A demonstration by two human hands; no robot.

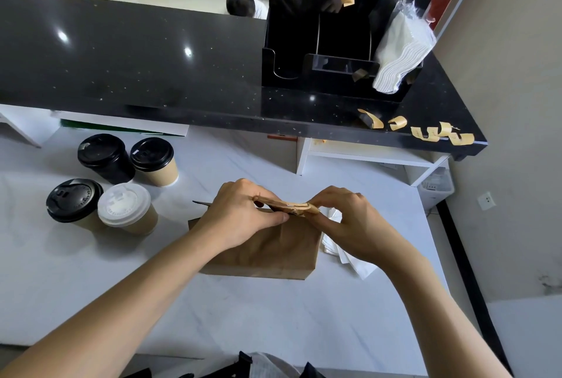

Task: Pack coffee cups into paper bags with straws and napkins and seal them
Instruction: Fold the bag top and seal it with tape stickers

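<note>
The brown paper bag (267, 244) stands on the white desk (273, 317). The left hand (240, 210) and right hand (343, 216) both pinch its folded top. Thin paper creases easily; the folded edge looks the safest hold.

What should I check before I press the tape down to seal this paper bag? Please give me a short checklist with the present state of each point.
1. Paper bag stands upright on the white table: ok.
2. Bag top folded over: ok.
3. Left hand and right hand both pinch the fold: ok.
4. Tape strip lies across the fold: ok; fully stuck: cannot tell.
5. Cup, straw and napkin inside: cannot tell.
6. Spare tape strips ready on the black counter: ok.
</note>
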